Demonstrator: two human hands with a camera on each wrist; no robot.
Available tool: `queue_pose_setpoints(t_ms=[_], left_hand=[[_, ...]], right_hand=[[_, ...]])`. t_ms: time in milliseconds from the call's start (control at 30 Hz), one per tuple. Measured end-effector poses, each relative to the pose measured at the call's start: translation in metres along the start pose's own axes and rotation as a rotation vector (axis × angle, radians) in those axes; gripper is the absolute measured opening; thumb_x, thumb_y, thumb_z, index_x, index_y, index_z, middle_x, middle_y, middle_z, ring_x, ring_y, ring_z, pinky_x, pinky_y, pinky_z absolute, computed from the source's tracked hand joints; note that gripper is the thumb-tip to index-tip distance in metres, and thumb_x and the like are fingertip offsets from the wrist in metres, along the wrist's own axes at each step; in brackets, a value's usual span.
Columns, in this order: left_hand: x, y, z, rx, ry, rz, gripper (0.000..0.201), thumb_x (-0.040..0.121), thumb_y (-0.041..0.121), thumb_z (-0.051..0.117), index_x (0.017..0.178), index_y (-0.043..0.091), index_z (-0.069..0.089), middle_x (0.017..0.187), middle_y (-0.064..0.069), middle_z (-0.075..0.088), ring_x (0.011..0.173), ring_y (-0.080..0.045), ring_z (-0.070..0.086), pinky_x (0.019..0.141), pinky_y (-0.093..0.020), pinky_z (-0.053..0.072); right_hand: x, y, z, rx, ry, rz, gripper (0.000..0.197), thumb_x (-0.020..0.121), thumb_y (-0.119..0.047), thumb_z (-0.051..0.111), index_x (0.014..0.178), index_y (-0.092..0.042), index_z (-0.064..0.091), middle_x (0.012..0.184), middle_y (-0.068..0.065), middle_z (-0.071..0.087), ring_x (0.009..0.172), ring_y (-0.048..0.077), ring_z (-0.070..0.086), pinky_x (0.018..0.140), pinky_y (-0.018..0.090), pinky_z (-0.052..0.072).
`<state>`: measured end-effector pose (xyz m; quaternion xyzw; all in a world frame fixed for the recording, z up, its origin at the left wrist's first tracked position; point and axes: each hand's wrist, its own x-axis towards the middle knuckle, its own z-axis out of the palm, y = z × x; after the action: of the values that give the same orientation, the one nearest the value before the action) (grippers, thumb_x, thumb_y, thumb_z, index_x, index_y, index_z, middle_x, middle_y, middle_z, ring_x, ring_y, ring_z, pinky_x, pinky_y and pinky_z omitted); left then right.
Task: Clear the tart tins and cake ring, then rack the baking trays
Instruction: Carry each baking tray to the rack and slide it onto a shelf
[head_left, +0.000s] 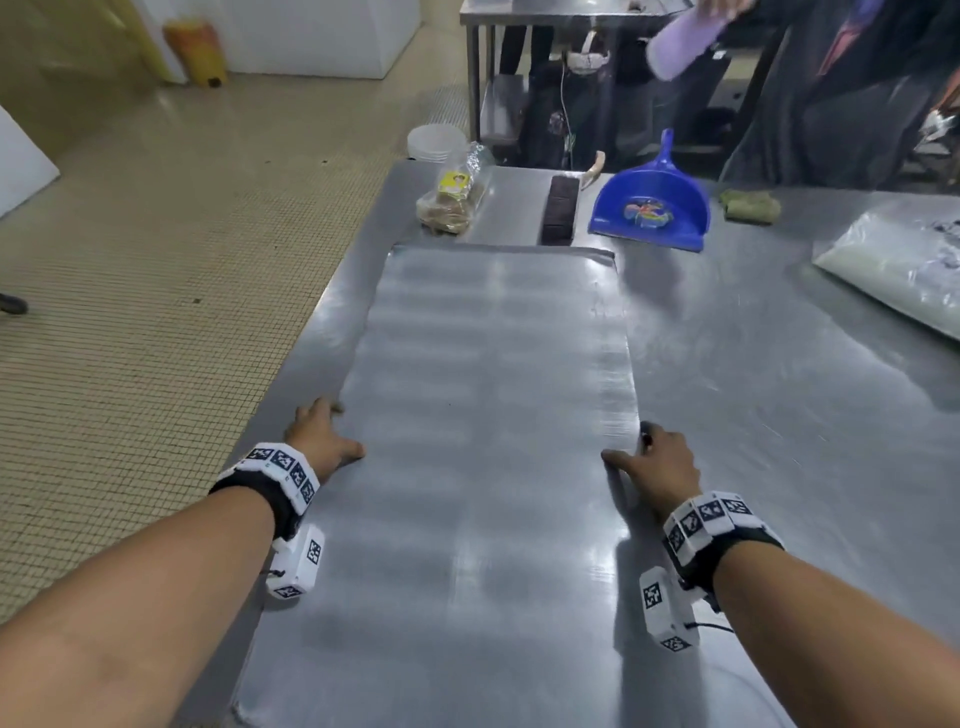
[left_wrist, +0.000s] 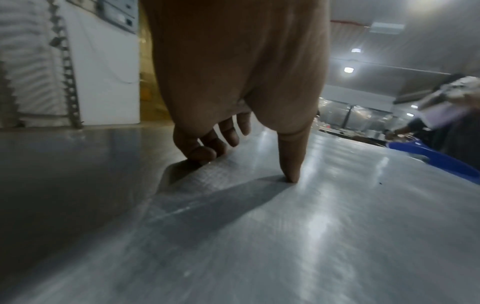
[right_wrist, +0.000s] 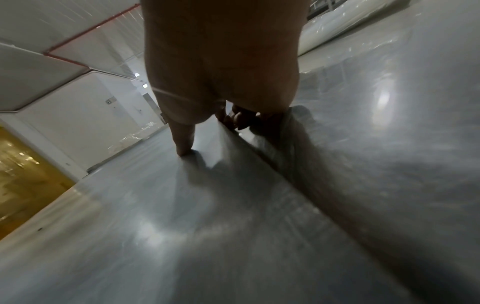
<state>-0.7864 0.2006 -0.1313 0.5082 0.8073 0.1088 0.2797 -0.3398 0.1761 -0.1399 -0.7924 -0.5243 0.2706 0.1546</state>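
A long flat metal baking tray (head_left: 488, 389) lies lengthwise on the steel table (head_left: 779, 389), its top bare. My left hand (head_left: 322, 436) grips its left long edge, and in the left wrist view the thumb presses on the tray (left_wrist: 285, 236) while the fingers (left_wrist: 202, 152) curl under the rim. My right hand (head_left: 652, 462) grips the right long edge. The right wrist view shows that thumb on the tray (right_wrist: 168, 216) and the fingers (right_wrist: 241, 120) wrapped round the raised rim. No tart tins or cake ring are in view.
Beyond the tray's far end lie a bagged loaf (head_left: 452, 200), a dark block (head_left: 560, 208), a blue dustpan (head_left: 652, 208) and a green cloth (head_left: 750, 206). A white plastic bag (head_left: 898, 260) lies at the right. Another person (head_left: 857, 88) stands behind the table. Tiled floor drops off on the left.
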Motion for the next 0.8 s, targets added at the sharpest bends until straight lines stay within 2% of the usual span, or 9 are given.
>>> queue_pose_setpoints(t_ms=[67,133,200,267,333,467,567,733,800], left_hand=[[0.001,0.001,0.000,-0.013,0.027,-0.015,0.084,0.063,0.029,0.092,0.132,0.009,0.048,0.138,-0.016,0.044,0.119,-0.040,0.055,0.102,-0.050,0.048],[0.002,-0.001,0.000,-0.038,0.006,-0.043,0.092,0.054,0.042,0.091,0.131,0.006,0.054,0.136,-0.015,0.051,0.115,-0.038,0.059,0.100,-0.049,0.051],[0.005,-0.009,0.003,-0.089,-0.014,-0.062,0.091,0.040,0.055,0.084,0.118,0.011,0.066,0.126,-0.013,0.060,0.102,-0.034,0.066,0.094,-0.047,0.055],[0.007,-0.014,0.004,-0.139,-0.019,-0.067,0.083,0.035,0.058,0.081,0.107,0.019,0.071,0.118,-0.010,0.066,0.094,-0.031,0.069,0.092,-0.046,0.057],[0.009,-0.016,0.004,-0.177,-0.024,-0.067,0.081,0.035,0.056,0.082,0.107,0.022,0.071,0.114,-0.008,0.069,0.091,-0.030,0.071,0.090,-0.046,0.058],[0.014,-0.020,0.002,-0.174,-0.064,-0.043,0.078,0.039,0.055,0.086,0.109,0.028,0.067,0.116,-0.006,0.069,0.091,-0.029,0.071,0.089,-0.048,0.059],[0.006,-0.015,-0.001,-0.178,-0.081,-0.026,0.062,0.056,0.038,0.092,0.109,0.021,0.065,0.110,-0.004,0.072,0.093,-0.029,0.071,0.089,-0.046,0.058],[-0.007,-0.021,0.001,-0.196,-0.069,-0.009,0.050,0.069,0.023,0.091,0.111,0.014,0.065,0.106,-0.004,0.071,0.095,-0.028,0.068,0.082,-0.035,0.051],[-0.016,-0.027,0.002,-0.202,-0.071,-0.011,0.049,0.072,0.021,0.090,0.114,0.013,0.065,0.107,-0.003,0.070,0.096,-0.027,0.067,0.083,-0.034,0.050]], right_hand=[[0.005,0.002,0.003,-0.010,-0.006,-0.027,0.070,0.070,-0.064,0.074,0.124,-0.021,0.061,0.119,0.006,0.064,0.111,0.033,0.060,0.095,0.051,0.049],[0.009,0.008,0.006,-0.022,-0.012,-0.064,0.062,0.067,-0.069,0.069,0.113,-0.027,0.064,0.115,0.004,0.063,0.109,0.032,0.059,0.094,0.050,0.047],[0.010,0.012,0.007,-0.031,-0.009,-0.088,0.052,0.072,-0.065,0.072,0.105,-0.025,0.065,0.111,0.005,0.061,0.107,0.032,0.058,0.092,0.047,0.046],[0.009,0.014,0.006,-0.048,0.003,-0.101,0.049,0.074,-0.063,0.074,0.100,-0.023,0.066,0.109,0.006,0.060,0.106,0.032,0.057,0.090,0.045,0.044],[0.009,0.015,0.008,-0.063,0.001,-0.109,0.050,0.075,-0.063,0.073,0.102,-0.022,0.066,0.110,0.007,0.060,0.108,0.032,0.057,0.091,0.046,0.043],[0.008,0.015,0.009,-0.089,0.007,-0.119,0.048,0.075,-0.066,0.071,0.093,-0.023,0.061,0.108,0.006,0.060,0.107,0.032,0.056,0.090,0.046,0.044],[0.010,0.015,0.011,-0.076,0.007,-0.118,0.048,0.074,-0.068,0.070,0.082,-0.024,0.054,0.100,0.004,0.059,0.099,0.032,0.057,0.088,0.046,0.047],[0.005,0.019,0.013,-0.032,0.018,-0.132,0.046,0.073,-0.069,0.067,0.081,-0.026,0.051,0.093,0.006,0.059,0.090,0.032,0.059,0.082,0.049,0.051],[-0.001,0.023,0.014,0.002,0.012,-0.141,0.047,0.069,-0.070,0.063,0.075,-0.026,0.049,0.087,0.006,0.057,0.084,0.033,0.058,0.078,0.050,0.052]])
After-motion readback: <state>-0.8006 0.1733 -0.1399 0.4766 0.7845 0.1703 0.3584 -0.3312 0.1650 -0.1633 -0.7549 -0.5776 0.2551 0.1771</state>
